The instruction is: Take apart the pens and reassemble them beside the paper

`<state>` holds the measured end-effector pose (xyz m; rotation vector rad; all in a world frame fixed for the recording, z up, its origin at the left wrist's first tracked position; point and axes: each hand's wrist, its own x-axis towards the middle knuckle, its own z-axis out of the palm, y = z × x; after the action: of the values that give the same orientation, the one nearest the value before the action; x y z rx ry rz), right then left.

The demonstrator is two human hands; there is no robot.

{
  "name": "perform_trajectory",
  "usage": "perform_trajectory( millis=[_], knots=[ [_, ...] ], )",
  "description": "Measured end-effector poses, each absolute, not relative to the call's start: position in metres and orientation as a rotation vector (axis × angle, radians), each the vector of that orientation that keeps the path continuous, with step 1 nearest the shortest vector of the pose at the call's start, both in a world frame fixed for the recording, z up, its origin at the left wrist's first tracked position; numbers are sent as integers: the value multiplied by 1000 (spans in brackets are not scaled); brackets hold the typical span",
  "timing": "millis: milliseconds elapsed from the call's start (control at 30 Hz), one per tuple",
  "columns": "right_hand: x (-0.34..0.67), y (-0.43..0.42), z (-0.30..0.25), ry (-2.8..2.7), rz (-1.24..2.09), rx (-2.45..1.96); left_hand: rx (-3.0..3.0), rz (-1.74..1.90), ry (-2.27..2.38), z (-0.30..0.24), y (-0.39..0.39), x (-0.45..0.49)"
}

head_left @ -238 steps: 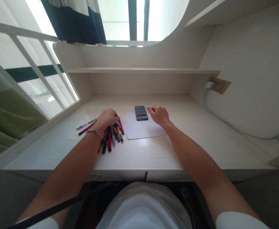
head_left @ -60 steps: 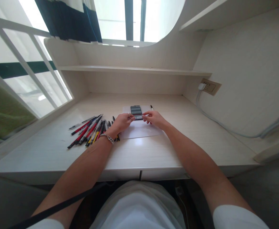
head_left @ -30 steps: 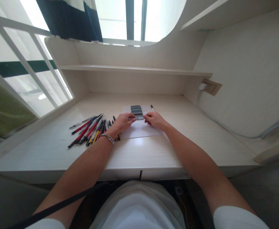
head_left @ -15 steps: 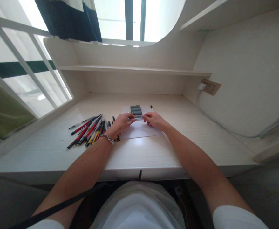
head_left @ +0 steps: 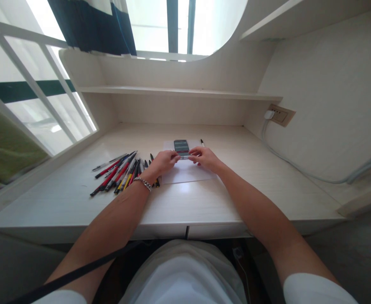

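My left hand [head_left: 164, 161] and my right hand [head_left: 205, 157] meet over a white sheet of paper [head_left: 187, 172] in the middle of the desk. Both pinch the ends of one thin pen [head_left: 184, 157] held level between them. A dark phone [head_left: 181, 146] lies on the paper just beyond the fingers. A spread of several red, black and yellow pens [head_left: 118, 174] lies to the left of my left wrist, which wears a metal bracelet. One more pen [head_left: 201, 142] rests past the paper's far right corner.
The pale wooden desk [head_left: 255, 194] has a low shelf [head_left: 179, 93] along its back. A wall socket [head_left: 279, 115] with a grey cable [head_left: 299, 169] is at the right. A white railing [head_left: 30, 88] borders the left.
Earlier my left hand lay on the pen pile and my right hand beside the phone. Now both hands hold one pen over the paper; in the last second they have barely shifted.
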<state>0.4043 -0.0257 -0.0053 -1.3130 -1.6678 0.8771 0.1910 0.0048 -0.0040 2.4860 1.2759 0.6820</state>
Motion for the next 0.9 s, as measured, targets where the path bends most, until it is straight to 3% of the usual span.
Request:
perform_trajectory(
  millis=[900],
  knots=[
    [402,-23,-8,-1742,639,-1301,2533,666,1107,-8,3,194]
  ],
)
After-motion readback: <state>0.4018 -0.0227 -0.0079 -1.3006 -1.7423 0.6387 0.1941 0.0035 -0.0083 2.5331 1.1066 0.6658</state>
